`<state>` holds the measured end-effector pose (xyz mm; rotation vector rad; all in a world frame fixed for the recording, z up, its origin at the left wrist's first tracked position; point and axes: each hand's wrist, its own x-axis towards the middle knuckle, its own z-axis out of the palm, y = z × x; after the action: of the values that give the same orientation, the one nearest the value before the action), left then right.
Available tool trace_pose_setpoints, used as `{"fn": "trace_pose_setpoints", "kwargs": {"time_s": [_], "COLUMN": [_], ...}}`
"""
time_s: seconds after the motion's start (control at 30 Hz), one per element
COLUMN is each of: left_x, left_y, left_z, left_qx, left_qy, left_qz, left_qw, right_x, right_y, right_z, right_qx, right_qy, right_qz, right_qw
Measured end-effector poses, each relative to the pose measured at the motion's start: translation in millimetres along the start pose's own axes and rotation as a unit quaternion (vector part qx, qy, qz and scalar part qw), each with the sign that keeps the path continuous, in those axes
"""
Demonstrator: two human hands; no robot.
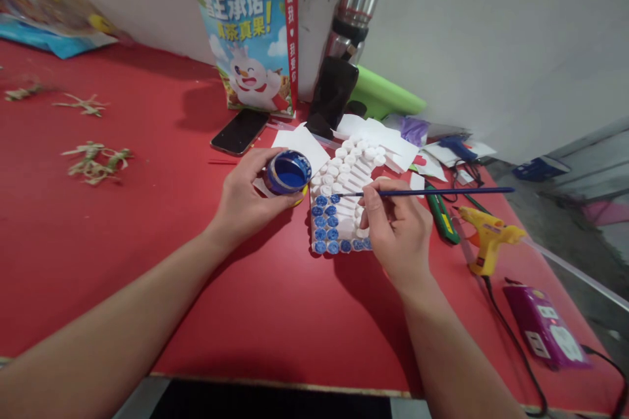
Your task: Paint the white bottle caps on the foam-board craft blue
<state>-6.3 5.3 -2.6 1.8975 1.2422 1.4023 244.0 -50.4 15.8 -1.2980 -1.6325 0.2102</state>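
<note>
My left hand [253, 193] is closed around a small open jar of blue paint [289, 172], tilted so its mouth shows. In my right hand [397, 226] a thin dark blue paintbrush [442, 192] is pinched, lying nearly level. Its tip touches or hovers just over a blue disc on a white piece [346, 226] made of small round coils and narrow strips. Blue coils run along the piece's left side and bottom edge; those at the top are white. My right fingers cover part of its right side.
Behind stand a printed bag [255, 33] and a steel bottle [356, 6], with a phone [240, 131] in front. White paper scraps [388, 137] lie behind the piece. To the right are a green cutter [442, 215], a yellow glue gun [489, 239] and a purple power strip [545, 327]. Straw figures [98, 162] lie left.
</note>
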Motion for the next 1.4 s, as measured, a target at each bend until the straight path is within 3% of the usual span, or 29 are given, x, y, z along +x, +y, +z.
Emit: {"fn": "trace_pose_setpoints", "kwargs": {"time_s": [0.3, 0.57, 0.9, 1.4], "left_x": [0, 0, -1, -1], "left_y": [1, 0, -4, -5], "left_z": [0.6, 0.8, 2.0, 2.8], "left_qx": [-0.003, -0.006, -0.011, -0.007], "left_qy": [-0.001, 0.005, 0.013, 0.018], "left_qz": [-0.003, 0.012, 0.031, 0.035], "left_qw": [1.0, 1.0, 0.999, 0.999], "right_x": [-3, -1, 0, 1], "right_y": [-1, -9, -11, -12], "right_z": [1, 2, 1, 0], "right_qx": [0.007, -0.016, -0.011, -0.013], "right_qy": [0.017, -0.03, -0.046, -0.069], "right_qz": [-0.014, -0.053, -0.08, -0.07], "right_qw": [1.0, 0.998, 0.996, 0.995]}}
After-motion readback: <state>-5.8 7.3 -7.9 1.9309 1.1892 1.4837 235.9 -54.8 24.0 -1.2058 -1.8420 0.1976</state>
